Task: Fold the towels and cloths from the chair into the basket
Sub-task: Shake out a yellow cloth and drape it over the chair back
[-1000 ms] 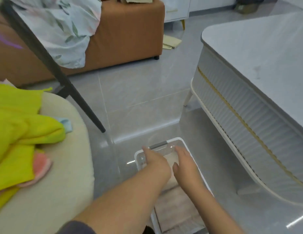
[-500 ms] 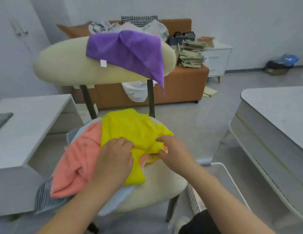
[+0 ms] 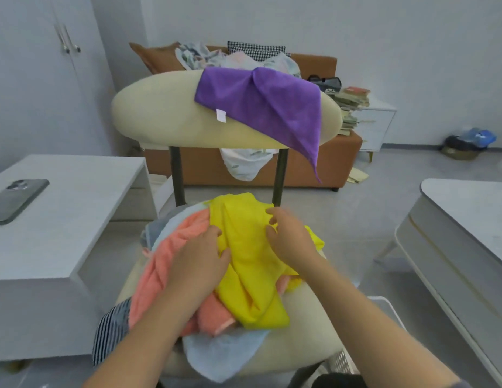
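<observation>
Fingers of left hand (image 3: 201,257) and right hand (image 3: 290,238) both clenched on one yellow cloth (image 3: 251,271), one coral towel (image 3: 160,271) beneath

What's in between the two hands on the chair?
The yellow cloth fills the stretch between the left hand and the right hand, lying on top of the pile. The head view shows it.

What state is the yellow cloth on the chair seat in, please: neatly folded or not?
Not folded: the yellow cloth lies rumpled and creased, held by the left hand and the right hand.
</observation>
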`<action>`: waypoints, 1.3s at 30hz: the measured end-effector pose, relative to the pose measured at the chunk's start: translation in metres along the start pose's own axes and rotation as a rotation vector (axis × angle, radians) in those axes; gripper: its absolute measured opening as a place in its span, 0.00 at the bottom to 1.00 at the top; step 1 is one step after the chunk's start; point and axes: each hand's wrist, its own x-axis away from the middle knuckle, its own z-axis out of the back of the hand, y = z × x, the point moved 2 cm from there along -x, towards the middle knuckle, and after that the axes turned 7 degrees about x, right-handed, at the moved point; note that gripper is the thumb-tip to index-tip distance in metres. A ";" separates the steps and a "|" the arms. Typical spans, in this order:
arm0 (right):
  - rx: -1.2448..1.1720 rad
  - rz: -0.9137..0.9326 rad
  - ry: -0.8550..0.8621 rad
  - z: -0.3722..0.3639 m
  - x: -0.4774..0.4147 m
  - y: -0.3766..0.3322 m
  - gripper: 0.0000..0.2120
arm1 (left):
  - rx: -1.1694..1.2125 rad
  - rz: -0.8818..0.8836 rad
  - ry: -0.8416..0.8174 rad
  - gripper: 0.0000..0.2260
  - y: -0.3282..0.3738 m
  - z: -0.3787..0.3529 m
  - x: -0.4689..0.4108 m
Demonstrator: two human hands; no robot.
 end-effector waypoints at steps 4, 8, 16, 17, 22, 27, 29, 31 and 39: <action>0.060 0.132 -0.199 -0.005 -0.045 -0.023 0.26 | -0.008 0.147 -0.033 0.22 0.017 0.005 -0.057; 0.113 0.136 -0.224 -0.013 -0.069 -0.028 0.16 | -0.053 0.216 -0.090 0.12 0.023 -0.002 -0.091; -0.053 0.330 -0.156 0.072 -0.048 -0.031 0.09 | 0.241 -0.153 0.281 0.09 0.054 0.055 -0.076; 0.019 0.337 -0.213 0.085 -0.045 -0.030 0.10 | 0.257 -0.172 0.324 0.09 0.059 0.070 -0.074; 0.321 0.245 -0.282 0.145 -0.032 -0.025 0.10 | 0.352 -0.226 0.567 0.11 0.091 0.161 -0.059; 0.413 0.233 -0.139 0.205 -0.022 -0.045 0.10 | 0.481 -0.179 0.711 0.08 0.111 0.237 -0.041; 0.423 0.246 -0.092 0.231 -0.019 -0.059 0.12 | 0.563 -0.151 0.759 0.09 0.114 0.261 -0.035; 0.451 0.241 -0.052 0.253 -0.018 -0.070 0.13 | 0.617 -0.131 0.795 0.10 0.118 0.281 -0.029; -0.119 0.237 -0.186 0.294 -0.004 -0.119 0.14 | 0.732 -0.233 0.411 0.05 0.145 0.301 -0.017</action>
